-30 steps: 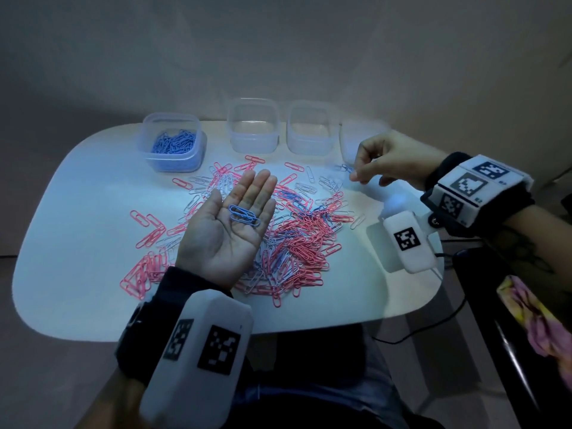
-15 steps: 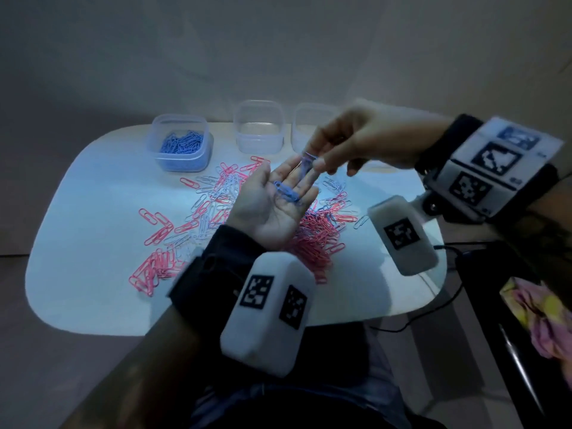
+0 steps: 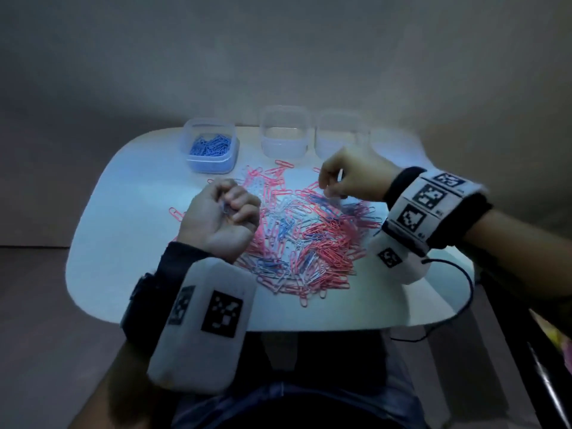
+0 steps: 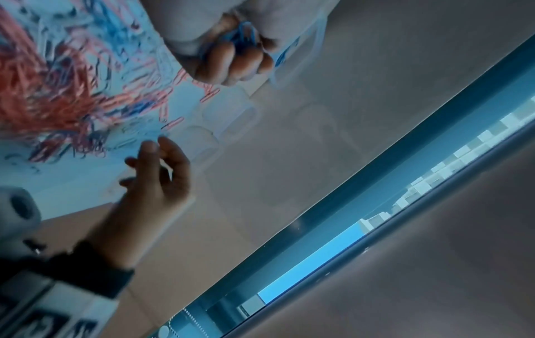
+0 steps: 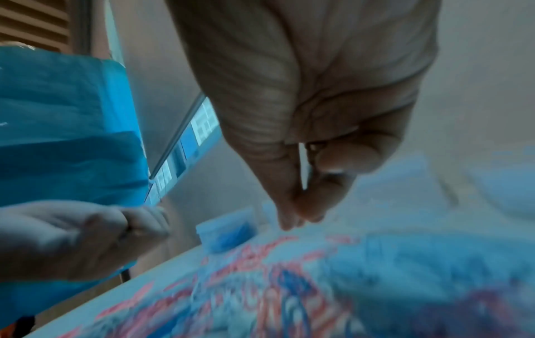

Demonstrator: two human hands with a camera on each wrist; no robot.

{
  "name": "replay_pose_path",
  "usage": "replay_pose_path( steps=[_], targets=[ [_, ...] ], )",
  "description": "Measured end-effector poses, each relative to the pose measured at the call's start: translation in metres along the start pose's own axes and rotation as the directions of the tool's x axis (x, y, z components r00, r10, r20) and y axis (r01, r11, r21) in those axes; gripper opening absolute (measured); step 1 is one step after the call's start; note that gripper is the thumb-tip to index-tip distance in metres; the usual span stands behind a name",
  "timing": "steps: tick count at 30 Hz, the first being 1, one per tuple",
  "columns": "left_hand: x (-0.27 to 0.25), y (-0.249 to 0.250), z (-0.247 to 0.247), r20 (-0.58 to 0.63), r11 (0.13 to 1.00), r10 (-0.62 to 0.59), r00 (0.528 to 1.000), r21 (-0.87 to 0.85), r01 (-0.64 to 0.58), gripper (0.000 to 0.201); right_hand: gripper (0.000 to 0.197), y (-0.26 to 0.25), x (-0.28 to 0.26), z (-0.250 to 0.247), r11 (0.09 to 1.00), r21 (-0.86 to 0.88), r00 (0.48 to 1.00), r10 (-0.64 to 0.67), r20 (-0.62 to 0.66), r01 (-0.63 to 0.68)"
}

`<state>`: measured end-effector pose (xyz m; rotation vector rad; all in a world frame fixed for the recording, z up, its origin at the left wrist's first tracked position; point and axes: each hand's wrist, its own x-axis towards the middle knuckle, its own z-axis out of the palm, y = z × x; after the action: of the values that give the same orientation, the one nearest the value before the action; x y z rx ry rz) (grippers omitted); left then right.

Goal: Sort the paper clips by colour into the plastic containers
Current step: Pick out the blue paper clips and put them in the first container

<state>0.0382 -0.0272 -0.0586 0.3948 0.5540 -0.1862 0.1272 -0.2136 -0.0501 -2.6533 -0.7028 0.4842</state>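
Observation:
A heap of pink, blue and white paper clips [image 3: 309,239] lies in the middle of the white table [image 3: 123,218]. My left hand [image 3: 224,209] hovers over the heap's left side, palm up, fingers curled round several blue clips [image 4: 244,32]. My right hand [image 3: 328,185] reaches down over the far right of the heap. Its thumb and forefinger tips [image 5: 295,212] meet just above the clips; blur hides whether a clip is between them. At the back left stands a container [image 3: 210,147] holding blue clips.
Two clear containers [image 3: 284,134] [image 3: 342,134] stand in a row to the right of the blue one. A black cable [image 3: 464,289] hangs off the table's right front edge. Dark furniture [image 3: 532,351] stands close on the right.
My right hand brought a clip to my left palm, then went back down to the heap. My left hand's fingers have curled round the blue clips and it has drawn left.

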Motion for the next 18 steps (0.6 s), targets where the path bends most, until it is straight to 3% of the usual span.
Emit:
replay_pose_path(
  steps=[2,8,13,18],
  targets=[
    [-0.004,0.003,-0.003,0.006,0.999,0.007,1.000,0.037,-0.007,0.051,0.011,-0.002,0.007,0.009,0.999,-0.039,1.000,0.011,0.028,-0.010],
    [-0.010,-0.004,0.000,0.014,1.000,-0.023,1.000,0.020,0.023,0.050,0.006,-0.006,0.010,0.011,0.989,-0.145,0.995,0.046,0.091,-0.032],
    [-0.009,-0.020,0.002,-0.101,0.999,0.038,0.994,0.003,-0.038,0.042,0.006,0.000,0.002,0.007,0.994,0.069,0.991,0.074,0.112,-0.082],
    [-0.010,-0.029,0.004,-0.084,0.998,0.059,0.995,-0.019,-0.061,0.047,0.020,0.001,-0.007,0.005,0.927,0.341,0.981,0.110,0.158,-0.159]
  ],
)
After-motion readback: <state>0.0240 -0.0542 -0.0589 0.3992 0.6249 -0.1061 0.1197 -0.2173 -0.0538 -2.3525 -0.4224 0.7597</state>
